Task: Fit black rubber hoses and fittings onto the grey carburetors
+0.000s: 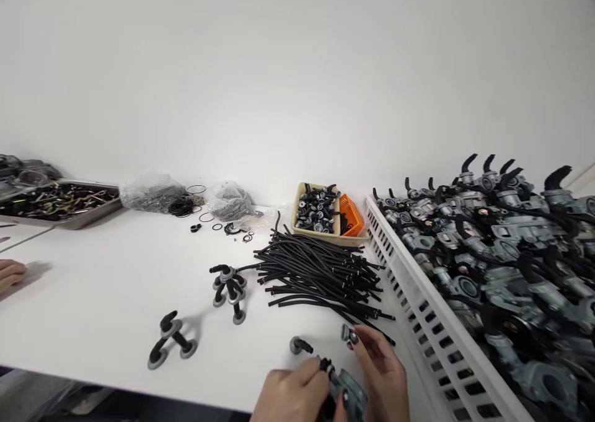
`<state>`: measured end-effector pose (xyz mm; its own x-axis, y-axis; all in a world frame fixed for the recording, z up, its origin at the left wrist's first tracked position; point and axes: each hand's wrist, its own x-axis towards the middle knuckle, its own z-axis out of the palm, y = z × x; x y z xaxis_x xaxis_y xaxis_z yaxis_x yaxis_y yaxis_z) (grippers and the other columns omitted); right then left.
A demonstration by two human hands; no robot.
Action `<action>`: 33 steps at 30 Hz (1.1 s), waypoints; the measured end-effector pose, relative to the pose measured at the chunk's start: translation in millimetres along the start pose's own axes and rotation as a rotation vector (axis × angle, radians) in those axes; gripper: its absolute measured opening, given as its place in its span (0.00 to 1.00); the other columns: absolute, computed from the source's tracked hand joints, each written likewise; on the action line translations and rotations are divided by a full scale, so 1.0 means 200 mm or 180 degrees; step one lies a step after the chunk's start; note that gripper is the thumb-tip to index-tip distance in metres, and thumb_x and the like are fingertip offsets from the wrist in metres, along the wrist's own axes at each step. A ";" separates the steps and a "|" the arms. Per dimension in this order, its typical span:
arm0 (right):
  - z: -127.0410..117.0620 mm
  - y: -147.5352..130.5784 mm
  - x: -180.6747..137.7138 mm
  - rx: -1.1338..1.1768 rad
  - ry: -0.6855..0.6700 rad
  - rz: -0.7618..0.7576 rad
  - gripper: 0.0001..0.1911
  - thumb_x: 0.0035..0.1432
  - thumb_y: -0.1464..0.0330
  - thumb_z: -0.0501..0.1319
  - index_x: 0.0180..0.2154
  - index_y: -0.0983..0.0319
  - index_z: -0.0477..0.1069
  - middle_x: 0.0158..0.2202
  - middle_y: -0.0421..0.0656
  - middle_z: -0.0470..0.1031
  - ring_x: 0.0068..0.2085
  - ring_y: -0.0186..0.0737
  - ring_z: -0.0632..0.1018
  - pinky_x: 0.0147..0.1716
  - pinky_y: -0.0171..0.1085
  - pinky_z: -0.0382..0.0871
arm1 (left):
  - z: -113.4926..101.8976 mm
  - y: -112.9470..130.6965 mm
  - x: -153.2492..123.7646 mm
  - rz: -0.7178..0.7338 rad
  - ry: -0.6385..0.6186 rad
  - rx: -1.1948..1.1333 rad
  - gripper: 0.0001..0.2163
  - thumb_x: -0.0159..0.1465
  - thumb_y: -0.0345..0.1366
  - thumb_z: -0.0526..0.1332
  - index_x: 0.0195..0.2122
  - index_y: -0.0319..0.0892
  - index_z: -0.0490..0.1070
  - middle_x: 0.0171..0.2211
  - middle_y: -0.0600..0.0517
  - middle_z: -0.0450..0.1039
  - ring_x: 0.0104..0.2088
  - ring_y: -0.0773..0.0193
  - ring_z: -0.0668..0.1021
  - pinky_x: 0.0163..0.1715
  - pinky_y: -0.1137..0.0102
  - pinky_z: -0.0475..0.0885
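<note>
My left hand (292, 394) and my right hand (383, 375) are at the bottom edge, both closed round a grey metal carburettor (348, 394) held between them. My right fingertips also pinch a small grey cap with a black stem (348, 334). A loose cap part (300, 346) lies on the white table (106, 298) just beyond my left hand. A heap of black rubber hoses (320, 273) lies further back.
A white slotted crate (418, 292) at the right is piled with carburettors (502, 242). A beige tub of caps (317, 210) and an orange box (352, 216) stand behind the hoses. Two clusters of capped parts (229, 284) (171, 341), bags, O-rings and a metal tray (60, 202) lie leftward. Another person's hand (10, 272) is at the left edge.
</note>
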<state>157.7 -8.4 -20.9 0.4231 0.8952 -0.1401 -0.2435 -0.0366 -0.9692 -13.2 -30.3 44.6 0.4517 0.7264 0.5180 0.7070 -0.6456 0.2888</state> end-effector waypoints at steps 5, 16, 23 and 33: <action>-0.03 0.02 0.02 0.0049 0.0246 -0.0116 0.23 0.42 0.54 0.72 0.37 0.63 0.77 0.37 0.47 0.81 0.42 0.49 0.80 0.39 0.39 0.76 | 0.08 0.04 0.14 -0.0396 0.0122 0.0227 0.09 0.57 0.30 0.58 0.20 0.45 0.64 0.19 0.54 0.70 0.15 0.66 0.74 0.14 0.71 0.62; 0.00 0.01 0.02 0.0280 0.0344 -0.0060 0.21 0.41 0.58 0.74 0.36 0.62 0.77 0.38 0.45 0.81 0.44 0.48 0.79 0.45 0.41 0.74 | 0.08 -0.04 0.19 -0.1050 0.0042 0.0349 0.13 0.59 0.41 0.65 0.23 0.44 0.63 0.24 0.54 0.69 0.24 0.60 0.75 0.21 0.69 0.64; 0.00 -0.04 0.02 0.0662 0.0273 0.0274 0.25 0.34 0.58 0.77 0.38 0.59 0.81 0.44 0.48 0.82 0.48 0.53 0.80 0.45 0.44 0.76 | 0.08 -0.21 0.05 -0.1642 0.0141 -0.1672 0.40 0.46 0.33 0.73 0.59 0.50 0.57 0.59 0.45 0.60 0.61 0.47 0.64 0.59 0.51 0.64; 0.13 -0.14 -0.01 0.0969 -0.0361 -0.0010 0.20 0.41 0.57 0.75 0.37 0.57 0.81 0.33 0.47 0.83 0.38 0.47 0.82 0.41 0.43 0.77 | 0.16 -0.24 0.03 -0.1950 -0.0373 -0.2876 0.45 0.46 0.25 0.69 0.64 0.51 0.53 0.63 0.44 0.61 0.59 0.49 0.70 0.55 0.56 0.69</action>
<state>141.5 2.5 12.6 0.3285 0.9395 -0.0973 -0.4995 0.0854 -0.8621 -25.9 12.6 8.6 0.2425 0.9699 0.0194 0.1914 -0.0675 0.9792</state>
